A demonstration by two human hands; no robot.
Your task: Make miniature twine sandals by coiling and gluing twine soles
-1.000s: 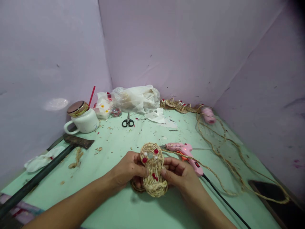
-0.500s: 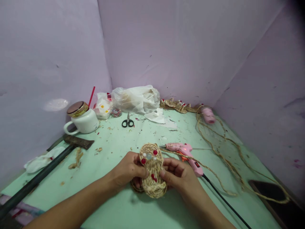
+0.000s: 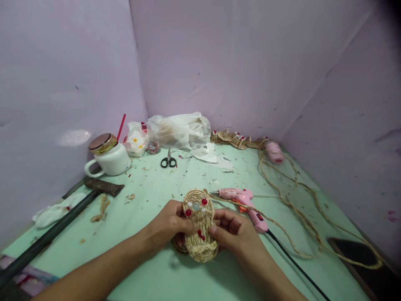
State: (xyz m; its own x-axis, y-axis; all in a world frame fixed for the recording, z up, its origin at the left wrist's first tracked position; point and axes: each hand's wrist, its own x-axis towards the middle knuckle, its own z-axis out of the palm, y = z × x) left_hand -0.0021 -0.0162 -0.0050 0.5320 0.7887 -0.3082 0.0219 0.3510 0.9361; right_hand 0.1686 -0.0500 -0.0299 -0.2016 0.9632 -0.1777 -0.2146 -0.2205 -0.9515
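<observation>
Between my two hands is a small woven straw slipper-shaped piece, decorated with red and white beads near its far end and a red bit in its lower half. My left hand pinches its left edge, thumb on top. On the right edge, my right hand grips it with the thumb over the front and fingers behind. A second coiled piece shows partly behind it at lower left. A braided cord runs from its far end to the right. Just beyond my right hand lies a pink glue gun with a red light showing.
At left stand a white lidded mug and a dark-handled hammer-like tool. Scissors, a plastic bag and a pink thread spool lie toward the back. A dark phone-like slab is at right.
The straw piece has tilted very slightly in my fingers, and my right thumb has shifted a little. Both hands keep their hold; the rest looks the same.
</observation>
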